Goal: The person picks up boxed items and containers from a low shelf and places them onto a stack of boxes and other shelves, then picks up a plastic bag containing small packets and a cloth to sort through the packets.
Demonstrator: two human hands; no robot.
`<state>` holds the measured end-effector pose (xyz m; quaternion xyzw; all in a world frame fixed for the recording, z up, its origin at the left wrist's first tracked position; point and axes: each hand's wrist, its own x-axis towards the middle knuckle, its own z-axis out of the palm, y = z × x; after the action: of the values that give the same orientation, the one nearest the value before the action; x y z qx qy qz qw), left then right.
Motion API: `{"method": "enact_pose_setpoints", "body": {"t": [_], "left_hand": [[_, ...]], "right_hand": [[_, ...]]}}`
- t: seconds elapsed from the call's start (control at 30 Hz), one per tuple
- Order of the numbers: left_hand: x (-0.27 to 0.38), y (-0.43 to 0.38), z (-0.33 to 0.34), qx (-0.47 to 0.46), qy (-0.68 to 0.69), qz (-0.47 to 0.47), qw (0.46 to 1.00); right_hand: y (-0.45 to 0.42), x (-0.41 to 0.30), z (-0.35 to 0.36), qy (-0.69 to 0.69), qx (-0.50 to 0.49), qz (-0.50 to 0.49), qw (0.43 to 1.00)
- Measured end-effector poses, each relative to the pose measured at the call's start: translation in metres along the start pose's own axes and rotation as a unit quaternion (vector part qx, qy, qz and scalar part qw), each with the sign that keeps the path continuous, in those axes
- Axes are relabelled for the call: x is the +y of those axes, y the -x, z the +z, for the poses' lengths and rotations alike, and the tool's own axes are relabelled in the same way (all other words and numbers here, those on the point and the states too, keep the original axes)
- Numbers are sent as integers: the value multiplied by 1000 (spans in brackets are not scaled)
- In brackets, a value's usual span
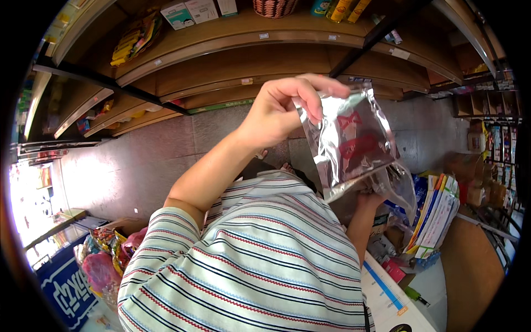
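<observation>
My left hand [286, 101] is raised in front of me, its thumb and fingers pinching the top edge of a shiny foil pouch [352, 143]. The pouch hangs tilted and bears red printing. Clear plastic film [400, 186] shows along its lower right side; whether it belongs to the pouch is unclear. Low on the right, my right hand [369, 200] reaches in behind the pouch and film. Most of its fingers are hidden, so I cannot tell what they hold.
Wooden shelves [249, 52] span the far side, carrying boxes [201, 10] and a woven basket [274, 7]. Books or folders [435, 216] stand at right beside a white box [390, 290]. Wrapped goods [101, 265] sit at lower left. Grey floor tiles [166, 145] lie between.
</observation>
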<state>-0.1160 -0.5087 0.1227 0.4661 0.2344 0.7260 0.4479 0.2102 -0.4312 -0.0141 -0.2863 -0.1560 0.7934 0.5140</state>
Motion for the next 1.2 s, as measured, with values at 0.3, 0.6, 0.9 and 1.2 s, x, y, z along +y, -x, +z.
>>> {"method": "enact_pose_setpoints", "body": {"t": [0.3,0.6,0.9,1.2], "left_hand": [[8,-10,-14,-50,-13,-10,999],[-11,-6,-17,-23,110,-42,993],[-22,0,-15,51,171,-105,978],[-61,24,13,21,-27,-170,985]], "right_hand": [[-1,2,-3,-78,-150,22,985],[14,11,60,57,88,-60,993],[8,4,11,84,29,-51,995],[7,27,63,92,166,-72,979]]}}
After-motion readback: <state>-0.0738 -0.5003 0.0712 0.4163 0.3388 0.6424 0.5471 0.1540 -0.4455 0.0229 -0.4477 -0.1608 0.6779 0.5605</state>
